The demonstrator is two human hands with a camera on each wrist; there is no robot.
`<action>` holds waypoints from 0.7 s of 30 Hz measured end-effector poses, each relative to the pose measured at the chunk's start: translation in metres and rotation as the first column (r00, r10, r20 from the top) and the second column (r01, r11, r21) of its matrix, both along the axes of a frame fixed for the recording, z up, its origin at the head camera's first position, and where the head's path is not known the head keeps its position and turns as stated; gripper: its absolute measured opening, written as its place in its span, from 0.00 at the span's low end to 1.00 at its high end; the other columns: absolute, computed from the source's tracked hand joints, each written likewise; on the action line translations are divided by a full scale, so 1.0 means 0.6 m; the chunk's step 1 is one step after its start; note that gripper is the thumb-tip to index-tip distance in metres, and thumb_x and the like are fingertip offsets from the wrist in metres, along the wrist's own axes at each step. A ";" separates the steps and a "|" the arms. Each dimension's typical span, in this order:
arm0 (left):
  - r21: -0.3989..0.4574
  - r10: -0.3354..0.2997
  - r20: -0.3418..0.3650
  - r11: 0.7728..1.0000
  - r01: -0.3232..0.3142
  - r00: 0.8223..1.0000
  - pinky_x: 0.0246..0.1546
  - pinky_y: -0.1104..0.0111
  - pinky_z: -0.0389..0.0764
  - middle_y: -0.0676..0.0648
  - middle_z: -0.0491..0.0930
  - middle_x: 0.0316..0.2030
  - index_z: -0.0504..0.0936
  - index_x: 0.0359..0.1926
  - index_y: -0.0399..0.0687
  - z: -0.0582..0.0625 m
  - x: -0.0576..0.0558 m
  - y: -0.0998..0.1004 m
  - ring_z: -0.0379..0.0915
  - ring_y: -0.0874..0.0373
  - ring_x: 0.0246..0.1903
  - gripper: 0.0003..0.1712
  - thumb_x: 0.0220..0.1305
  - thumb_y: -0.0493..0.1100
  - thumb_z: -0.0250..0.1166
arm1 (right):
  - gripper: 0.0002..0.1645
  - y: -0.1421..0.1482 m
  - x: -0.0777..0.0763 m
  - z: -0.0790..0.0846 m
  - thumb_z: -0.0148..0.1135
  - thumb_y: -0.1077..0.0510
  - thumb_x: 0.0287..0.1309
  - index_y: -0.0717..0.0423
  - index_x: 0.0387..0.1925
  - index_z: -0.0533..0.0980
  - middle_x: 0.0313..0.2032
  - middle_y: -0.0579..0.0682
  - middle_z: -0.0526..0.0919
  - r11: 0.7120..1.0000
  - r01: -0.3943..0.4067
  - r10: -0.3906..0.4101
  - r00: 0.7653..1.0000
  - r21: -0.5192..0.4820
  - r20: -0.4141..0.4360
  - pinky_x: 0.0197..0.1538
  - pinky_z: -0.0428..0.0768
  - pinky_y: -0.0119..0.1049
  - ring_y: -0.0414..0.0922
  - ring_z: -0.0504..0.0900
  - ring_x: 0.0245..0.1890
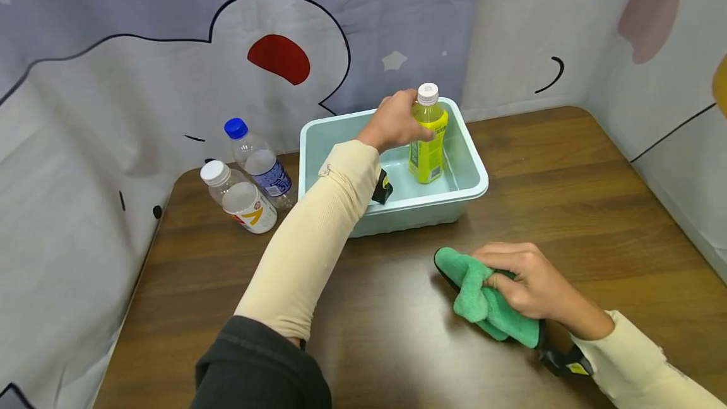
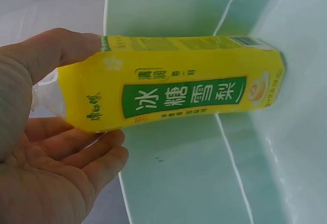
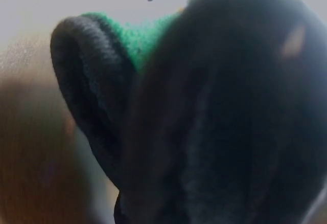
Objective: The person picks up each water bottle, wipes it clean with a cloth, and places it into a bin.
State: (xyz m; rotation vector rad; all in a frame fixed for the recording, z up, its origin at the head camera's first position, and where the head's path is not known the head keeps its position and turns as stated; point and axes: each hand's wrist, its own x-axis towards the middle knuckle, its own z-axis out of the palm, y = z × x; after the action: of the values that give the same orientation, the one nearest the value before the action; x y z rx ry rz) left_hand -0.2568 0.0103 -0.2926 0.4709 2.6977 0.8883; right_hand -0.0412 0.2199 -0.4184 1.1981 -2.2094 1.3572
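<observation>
A yellow-green drink bottle with a white cap stands in the right part of a pale green plastic basin. My left hand holds it near its shoulder, the thumb on one side and the fingers on the other. In the left wrist view the bottle's yellow label faces the camera. In front of the basin, at the right, my right hand grips a bunched green towel just over the table. The towel's dark side fills most of the right wrist view and hides that hand.
Left of the basin stand two clear bottles, one with a blue cap and one with a white cap. The brown wooden table meets a printed curtain at the back and sides.
</observation>
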 end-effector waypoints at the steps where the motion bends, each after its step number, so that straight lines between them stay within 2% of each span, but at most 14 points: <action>1: 0.000 -0.003 -0.004 1.000 0.003 1.000 0.65 0.65 0.79 0.47 0.82 0.62 0.73 0.69 0.44 0.000 -0.001 -0.001 0.79 0.53 0.61 0.38 0.59 0.42 0.77 | 0.30 0.000 -0.001 0.000 0.65 0.84 0.38 0.55 0.40 0.88 0.37 0.47 0.90 1.000 -0.001 0.001 1.000 0.000 0.002 0.48 0.83 0.21 0.36 0.87 0.39; 4: -0.013 -0.014 -0.008 1.000 0.014 1.000 0.65 0.66 0.79 0.47 0.82 0.62 0.74 0.68 0.44 0.002 -0.001 -0.003 0.79 0.53 0.61 0.37 0.59 0.43 0.77 | 0.31 0.001 -0.002 0.001 0.65 0.84 0.37 0.55 0.41 0.88 0.37 0.46 0.90 1.000 -0.004 0.004 1.000 -0.002 0.002 0.48 0.83 0.21 0.35 0.87 0.39; 7: -0.058 -0.026 -0.004 0.998 0.026 1.000 0.71 0.66 0.75 0.47 0.77 0.70 0.67 0.76 0.45 0.007 0.000 -0.006 0.74 0.54 0.67 0.46 0.61 0.47 0.77 | 0.31 0.001 -0.004 0.000 0.65 0.84 0.37 0.55 0.41 0.88 0.37 0.46 0.89 1.000 -0.005 0.005 1.000 -0.001 0.003 0.48 0.82 0.21 0.35 0.87 0.39; 11: -0.171 -0.056 -0.022 0.984 0.051 0.998 0.79 0.64 0.64 0.48 0.60 0.81 0.51 0.83 0.47 0.020 0.006 -0.015 0.59 0.52 0.79 0.57 0.64 0.59 0.73 | 0.31 0.003 -0.007 -0.001 0.65 0.84 0.37 0.55 0.41 0.88 0.37 0.46 0.89 1.000 -0.008 0.008 1.000 0.002 0.011 0.47 0.82 0.21 0.35 0.86 0.39; 13: -0.228 -0.083 -0.038 0.971 0.072 0.996 0.82 0.63 0.57 0.49 0.53 0.83 0.48 0.84 0.48 0.030 0.011 -0.022 0.49 0.53 0.83 0.59 0.65 0.65 0.68 | 0.31 0.003 -0.008 -0.001 0.65 0.84 0.37 0.56 0.41 0.88 0.37 0.46 0.89 1.000 -0.009 0.009 1.000 0.003 0.012 0.47 0.83 0.21 0.34 0.86 0.39; 18: -0.322 -0.121 -0.068 0.942 0.093 0.990 0.86 0.59 0.40 0.52 0.43 0.85 0.42 0.85 0.50 0.060 0.022 -0.046 0.27 0.54 0.85 0.61 0.67 0.76 0.58 | 0.31 0.005 -0.013 0.002 0.64 0.85 0.38 0.56 0.41 0.88 0.37 0.47 0.89 1.000 -0.006 0.006 1.000 0.000 -0.001 0.46 0.82 0.21 0.34 0.86 0.39; 21: -0.368 -0.115 -0.087 0.927 0.075 0.990 0.85 0.58 0.33 0.50 0.37 0.85 0.38 0.85 0.52 0.076 0.027 -0.064 0.20 0.52 0.84 0.62 0.66 0.79 0.54 | 0.31 0.006 -0.015 0.003 0.63 0.85 0.37 0.55 0.41 0.88 0.37 0.46 0.89 1.000 -0.005 0.005 1.000 0.002 -0.010 0.46 0.82 0.21 0.34 0.86 0.39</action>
State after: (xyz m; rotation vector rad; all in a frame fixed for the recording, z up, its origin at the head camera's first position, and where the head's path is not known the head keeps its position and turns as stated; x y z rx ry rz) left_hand -0.2404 -0.0280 -0.2467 0.5721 2.8179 0.3285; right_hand -0.0502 0.2236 -0.4163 1.2094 -2.2034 1.3480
